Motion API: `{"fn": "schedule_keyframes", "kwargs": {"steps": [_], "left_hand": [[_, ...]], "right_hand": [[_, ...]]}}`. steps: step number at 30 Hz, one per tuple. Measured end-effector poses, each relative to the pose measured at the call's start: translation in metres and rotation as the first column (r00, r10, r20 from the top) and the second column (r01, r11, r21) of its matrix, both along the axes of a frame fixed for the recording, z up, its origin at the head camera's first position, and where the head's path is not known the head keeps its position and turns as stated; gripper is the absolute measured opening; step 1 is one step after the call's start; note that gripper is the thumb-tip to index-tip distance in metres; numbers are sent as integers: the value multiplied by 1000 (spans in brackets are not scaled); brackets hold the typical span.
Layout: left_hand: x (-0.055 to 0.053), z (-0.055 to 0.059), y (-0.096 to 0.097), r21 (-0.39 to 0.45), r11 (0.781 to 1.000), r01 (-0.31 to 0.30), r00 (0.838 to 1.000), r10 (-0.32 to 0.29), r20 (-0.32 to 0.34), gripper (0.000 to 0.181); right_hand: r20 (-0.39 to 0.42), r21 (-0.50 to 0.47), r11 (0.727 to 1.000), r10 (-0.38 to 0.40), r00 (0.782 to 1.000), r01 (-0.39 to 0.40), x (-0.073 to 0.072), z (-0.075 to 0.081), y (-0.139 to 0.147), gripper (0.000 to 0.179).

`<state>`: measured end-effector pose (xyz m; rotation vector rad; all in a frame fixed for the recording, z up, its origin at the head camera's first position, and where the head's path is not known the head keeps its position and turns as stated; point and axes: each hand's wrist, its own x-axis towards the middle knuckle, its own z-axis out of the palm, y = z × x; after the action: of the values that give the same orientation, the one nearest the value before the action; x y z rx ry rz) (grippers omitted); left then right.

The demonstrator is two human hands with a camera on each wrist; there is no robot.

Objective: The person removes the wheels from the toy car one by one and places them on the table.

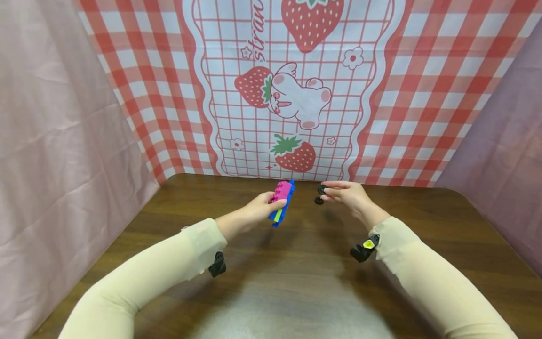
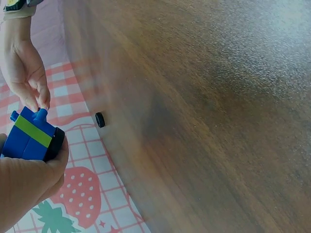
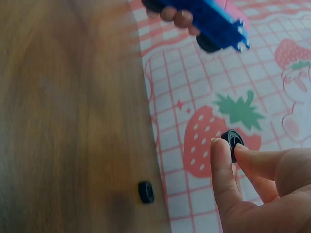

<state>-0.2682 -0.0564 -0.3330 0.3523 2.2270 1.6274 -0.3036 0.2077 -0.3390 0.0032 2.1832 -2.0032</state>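
My left hand (image 1: 263, 208) grips a toy-brick car (image 1: 282, 192) with pink studded bricks, a blue base and a lime stripe, tilted above the table. Black wheels show on the car's blue side (image 3: 214, 19) in the right wrist view, and one mounted wheel (image 2: 56, 144) shows beside the left palm. Between thumb and fingertips, my right hand (image 1: 351, 195) pinches a small black toy wheel (image 3: 235, 144), to the right of the car and apart from it. A second loose wheel (image 3: 146, 192) stands on the table, just below the right fingers in the head view.
The brown wooden table (image 1: 279, 287) meets a hanging strawberry-print cloth (image 1: 338, 155) at its far edge. Pink curtains (image 1: 63, 141) hang on the left, and a mauve one (image 1: 499, 127) on the right. Each sleeve's cuff bears a black wrist camera (image 1: 362, 252).
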Motion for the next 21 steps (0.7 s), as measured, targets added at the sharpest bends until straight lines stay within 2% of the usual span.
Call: {"fn": "schedule_keyframes", "kwargs": {"steps": [8, 16, 21], "left_hand": [[0, -3, -2, -17, 1000, -4, 1000, 4, 2, 43], [1, -5, -1, -21, 1000, -12, 1000, 12, 22, 42], [2, -6, -2, -39, 999, -6, 999, 8, 32, 44]], "right_hand": [[48, -110, 993, -39, 998, 44, -15, -15, 12, 47], [92, -105, 992, -60, 994, 70, -26, -31, 19, 46], [121, -23, 996, -84, 989, 87, -34, -42, 26, 44]]}}
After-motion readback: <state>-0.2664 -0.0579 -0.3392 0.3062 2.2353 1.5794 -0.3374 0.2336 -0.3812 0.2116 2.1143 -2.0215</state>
